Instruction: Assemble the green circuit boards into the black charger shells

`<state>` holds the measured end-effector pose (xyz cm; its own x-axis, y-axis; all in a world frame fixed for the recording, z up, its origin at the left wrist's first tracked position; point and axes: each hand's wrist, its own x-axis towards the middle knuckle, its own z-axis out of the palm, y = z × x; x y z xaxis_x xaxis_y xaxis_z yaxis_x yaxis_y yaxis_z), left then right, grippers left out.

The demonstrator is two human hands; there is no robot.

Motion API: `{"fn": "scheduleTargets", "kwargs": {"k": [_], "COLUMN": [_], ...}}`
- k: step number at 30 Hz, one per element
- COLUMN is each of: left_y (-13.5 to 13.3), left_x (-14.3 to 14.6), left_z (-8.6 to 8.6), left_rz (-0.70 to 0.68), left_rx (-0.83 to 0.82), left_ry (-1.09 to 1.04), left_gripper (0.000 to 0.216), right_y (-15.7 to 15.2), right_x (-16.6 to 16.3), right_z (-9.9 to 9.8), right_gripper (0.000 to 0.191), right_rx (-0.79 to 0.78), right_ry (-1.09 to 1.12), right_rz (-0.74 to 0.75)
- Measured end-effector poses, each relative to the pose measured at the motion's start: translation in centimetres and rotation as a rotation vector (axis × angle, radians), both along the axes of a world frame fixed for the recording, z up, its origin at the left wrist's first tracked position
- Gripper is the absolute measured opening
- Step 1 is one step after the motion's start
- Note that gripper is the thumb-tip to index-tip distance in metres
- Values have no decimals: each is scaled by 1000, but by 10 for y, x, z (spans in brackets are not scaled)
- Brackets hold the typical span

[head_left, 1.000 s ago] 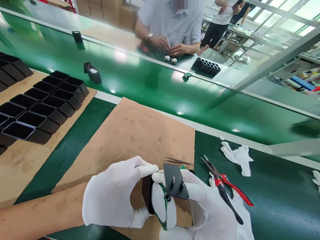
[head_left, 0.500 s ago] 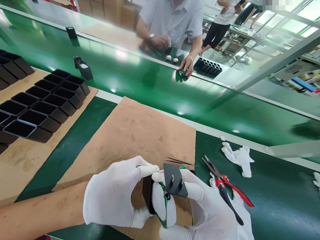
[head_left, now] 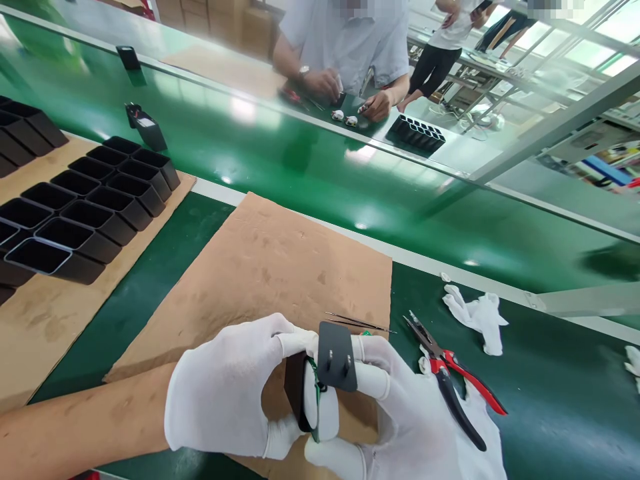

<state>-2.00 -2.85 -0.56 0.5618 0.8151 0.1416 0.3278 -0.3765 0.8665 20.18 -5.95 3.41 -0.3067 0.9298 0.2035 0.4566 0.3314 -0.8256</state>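
Observation:
My left hand (head_left: 230,387), in a white glove, grips a black plastic housing (head_left: 295,392) tilted on its side. My right hand (head_left: 410,407), also gloved, has its fingers around a green circuit board with white pads (head_left: 328,415), whose left part sits inside the housing's mouth. A black plug plate with two metal pins (head_left: 337,353) is attached at the upper end, against my right fingers. Beyond the hands, tweezers (head_left: 357,323) lie on a cardboard sheet (head_left: 280,267). Red-and-black pliers (head_left: 445,363) rest just right of my right hand.
Rows of black open housings (head_left: 95,200) stand on cardboard at left. A green conveyor belt (head_left: 280,167) crosses beyond, carrying a black unit (head_left: 146,127). Crumpled white gloves (head_left: 480,317) lie at right. Across the belt a person (head_left: 345,47) handles small parts.
The board has slid leftward, deeper into the housing, and the plug plate has come along with my right hand. Units on the belt shifted left. The person opposite drew a part back from the belt.

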Motion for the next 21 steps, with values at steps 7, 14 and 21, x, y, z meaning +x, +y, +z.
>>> {"fn": "scheduleTargets", "kwargs": {"k": [7, 14, 21], "left_y": [-1, 8, 7], "left_x": [6, 5, 2], "left_z": [-1, 3, 4], "left_rz": [93, 65, 11], "left_rx": [-17, -54, -1], "left_ry": [-42, -44, -47], "left_gripper": [68, 63, 73], "right_y": [1, 4, 3], "right_x": [-5, -13, -9], "right_z": [-8, -4, -1], "right_gripper": [69, 57, 47], "right_rx": [176, 83, 50], "right_ry": [-129, -103, -64], "right_rz": [-27, -71, -40]}}
